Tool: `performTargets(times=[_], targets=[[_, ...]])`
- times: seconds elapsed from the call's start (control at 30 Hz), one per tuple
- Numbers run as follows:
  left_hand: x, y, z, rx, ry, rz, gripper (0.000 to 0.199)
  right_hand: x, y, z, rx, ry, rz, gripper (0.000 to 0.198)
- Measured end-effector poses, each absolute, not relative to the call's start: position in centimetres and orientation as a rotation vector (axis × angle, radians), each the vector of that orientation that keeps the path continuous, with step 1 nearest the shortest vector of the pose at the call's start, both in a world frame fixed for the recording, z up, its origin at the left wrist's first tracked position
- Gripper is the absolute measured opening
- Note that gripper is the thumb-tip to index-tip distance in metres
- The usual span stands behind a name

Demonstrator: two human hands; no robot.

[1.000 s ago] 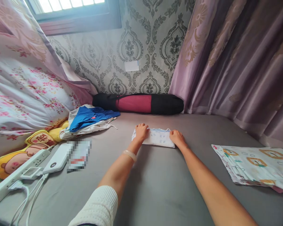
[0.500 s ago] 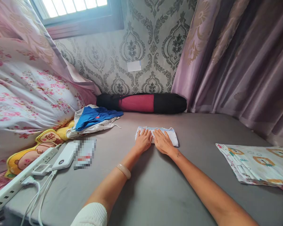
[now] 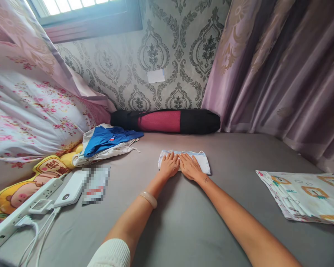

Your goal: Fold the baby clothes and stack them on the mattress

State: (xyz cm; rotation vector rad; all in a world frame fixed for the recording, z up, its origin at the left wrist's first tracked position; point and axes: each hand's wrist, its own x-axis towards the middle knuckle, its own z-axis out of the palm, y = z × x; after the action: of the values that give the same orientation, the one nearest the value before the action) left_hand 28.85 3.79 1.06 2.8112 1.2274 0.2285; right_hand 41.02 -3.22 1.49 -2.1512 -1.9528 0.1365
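Note:
A small white folded cloth [image 3: 203, 163] with a light blue edge lies flat on the grey sheet [image 3: 200, 230], straight ahead of me. My left hand [image 3: 169, 164] rests palm down on its left half, fingers stretched out. Flat on its middle is my right hand [image 3: 189, 167], fingers extended, its fingertips close beside the left hand's. Neither hand grips the cloth. What lies under the palms is hidden.
A black and pink roll bag [image 3: 160, 121] lies against the wall. Blue and white clothes [image 3: 108, 140], a power strip [image 3: 25, 211] and a white power bank [image 3: 70, 190] are at left. Folded printed cloths [image 3: 303, 196] lie at right.
Both hands stay flat on the folded cloth, with the right hand shifted very slightly left. The view has turned a little, so the things at left sit further left.

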Motion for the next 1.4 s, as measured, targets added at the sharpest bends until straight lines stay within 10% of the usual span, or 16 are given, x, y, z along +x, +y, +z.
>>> performTargets(times=[1.4], targets=[[24.2, 7.0, -0.2, 2.638, 1.297, 0.254, 0.063, 48.0, -5.9, -0.5, -2.375, -1.8, -0.014, 0.06]])
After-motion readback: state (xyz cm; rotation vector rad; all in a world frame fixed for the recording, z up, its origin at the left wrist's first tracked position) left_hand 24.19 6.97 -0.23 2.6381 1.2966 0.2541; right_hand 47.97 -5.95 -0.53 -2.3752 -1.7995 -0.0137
